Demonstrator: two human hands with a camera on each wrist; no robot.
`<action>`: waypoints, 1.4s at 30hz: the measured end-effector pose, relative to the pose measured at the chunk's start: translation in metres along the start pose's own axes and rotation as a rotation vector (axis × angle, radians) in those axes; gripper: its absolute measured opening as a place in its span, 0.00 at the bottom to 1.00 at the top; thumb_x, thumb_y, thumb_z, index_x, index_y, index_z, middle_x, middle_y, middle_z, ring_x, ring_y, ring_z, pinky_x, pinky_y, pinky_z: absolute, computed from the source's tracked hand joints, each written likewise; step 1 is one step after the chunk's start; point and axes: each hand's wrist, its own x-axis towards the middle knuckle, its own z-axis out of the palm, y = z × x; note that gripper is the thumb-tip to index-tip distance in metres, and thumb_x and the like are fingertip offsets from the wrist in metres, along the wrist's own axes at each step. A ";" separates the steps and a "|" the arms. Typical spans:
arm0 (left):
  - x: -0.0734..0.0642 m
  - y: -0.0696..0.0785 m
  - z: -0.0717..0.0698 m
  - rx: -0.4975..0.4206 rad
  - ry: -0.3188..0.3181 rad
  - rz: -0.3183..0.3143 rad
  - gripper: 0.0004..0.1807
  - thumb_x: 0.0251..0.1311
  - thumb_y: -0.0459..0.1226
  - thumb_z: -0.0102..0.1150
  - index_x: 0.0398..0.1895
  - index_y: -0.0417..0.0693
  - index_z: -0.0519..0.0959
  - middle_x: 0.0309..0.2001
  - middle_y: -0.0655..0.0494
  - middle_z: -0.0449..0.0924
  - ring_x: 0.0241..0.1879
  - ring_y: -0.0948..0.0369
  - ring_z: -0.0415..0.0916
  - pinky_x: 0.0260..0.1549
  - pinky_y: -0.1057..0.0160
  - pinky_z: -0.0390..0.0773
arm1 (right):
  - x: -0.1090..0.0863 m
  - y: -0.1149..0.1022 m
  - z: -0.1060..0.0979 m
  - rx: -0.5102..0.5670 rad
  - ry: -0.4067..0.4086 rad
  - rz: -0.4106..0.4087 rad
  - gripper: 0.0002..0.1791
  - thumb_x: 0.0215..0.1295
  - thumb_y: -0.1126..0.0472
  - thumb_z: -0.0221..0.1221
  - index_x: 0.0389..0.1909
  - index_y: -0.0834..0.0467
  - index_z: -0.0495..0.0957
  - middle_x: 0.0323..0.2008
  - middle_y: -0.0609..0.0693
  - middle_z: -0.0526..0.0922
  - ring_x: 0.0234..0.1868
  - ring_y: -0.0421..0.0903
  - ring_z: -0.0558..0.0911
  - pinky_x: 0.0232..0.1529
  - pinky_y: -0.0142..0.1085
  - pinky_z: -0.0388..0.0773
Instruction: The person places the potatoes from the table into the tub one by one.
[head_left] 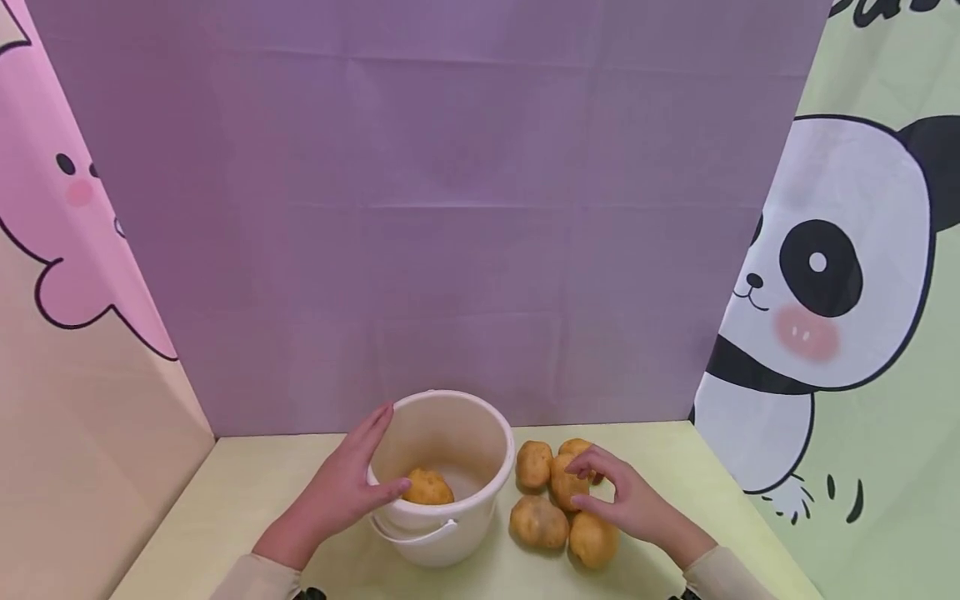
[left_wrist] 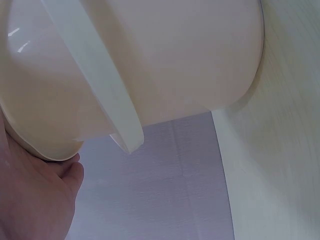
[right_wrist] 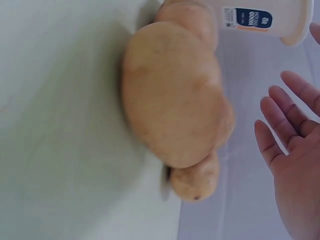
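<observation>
Pale beige sleeves [head_left: 258, 577], black pieces [head_left: 310, 593] beneath

Bucket [head_left: 467, 533] on table [head_left: 258, 468], one potato [head_left: 429, 487] inside; other potatoes [head_left: 538, 523] to its right (right hand [head_left: 628, 504] above them); left hand [head_left: 347, 477] at bucket's left side; backdrop [head_left: 465, 250] behind.

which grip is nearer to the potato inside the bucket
Left: the left grip is at the left side of the bucket, close to the potato inside. The right grip is outside, to the bucket's right, by the other potatoes.
</observation>
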 end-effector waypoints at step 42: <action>-0.001 -0.003 0.001 -0.034 0.010 0.004 0.62 0.61 0.59 0.77 0.88 0.36 0.57 0.86 0.37 0.57 0.81 0.32 0.60 0.71 0.23 0.67 | -0.050 0.018 0.012 -0.128 -0.099 0.205 0.24 0.65 0.46 0.80 0.59 0.44 0.85 0.58 0.38 0.80 0.61 0.41 0.76 0.65 0.41 0.77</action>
